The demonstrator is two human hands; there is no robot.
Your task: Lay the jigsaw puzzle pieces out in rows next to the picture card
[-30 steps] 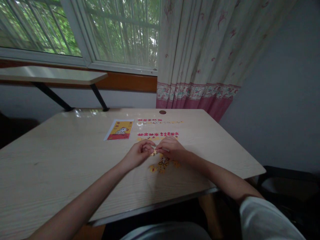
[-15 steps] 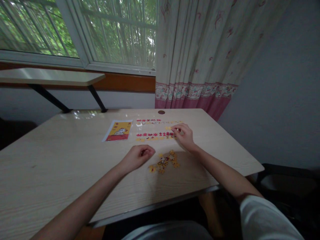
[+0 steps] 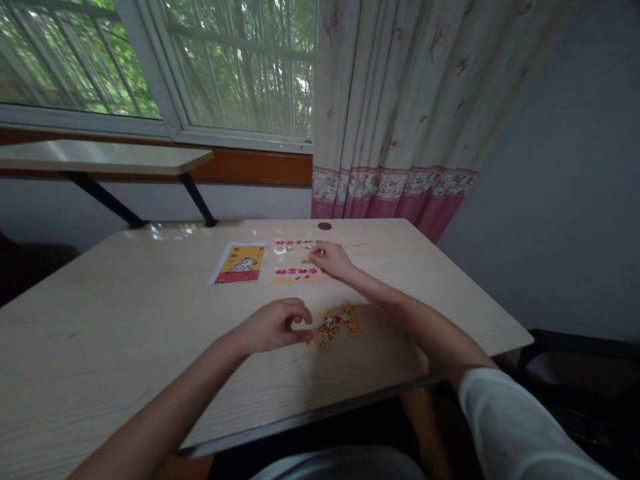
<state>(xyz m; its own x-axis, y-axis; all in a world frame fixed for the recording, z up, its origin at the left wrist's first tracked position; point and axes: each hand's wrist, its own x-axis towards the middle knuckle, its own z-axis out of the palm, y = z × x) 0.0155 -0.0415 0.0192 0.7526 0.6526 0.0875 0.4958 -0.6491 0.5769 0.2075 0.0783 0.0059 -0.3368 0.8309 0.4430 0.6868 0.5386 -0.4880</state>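
My right hand (image 3: 334, 260) is over the rows of puzzle pieces, its thumb and fingers pinched on a small yellowish puzzle piece (image 3: 305, 259), which is blurred. Beside a loose pile of yellow puzzle pieces (image 3: 329, 325) is my left hand (image 3: 277, 325). Its thumb and index finger are apart, with the thumb tip close to a piece at the pile's left edge. Red pieces (image 3: 286, 271) form a row on the table, with yellow pieces (image 3: 285, 281) lined up just below. Farther back lies another red row (image 3: 287, 243). My right hand hides parts of these rows.
A picture card (image 3: 240, 263) of a white cartoon animal on yellow and red lies left of the rows. The table (image 3: 150, 320) has a round dark grommet (image 3: 325, 226) at its back edge. A raised shelf (image 3: 105, 157) stands back left; a curtain (image 3: 390, 133) hangs behind.
My right hand has moved left along the rows with the yellowish piece. My left hand has shifted down toward the pile, and its thumb and index finger have opened.
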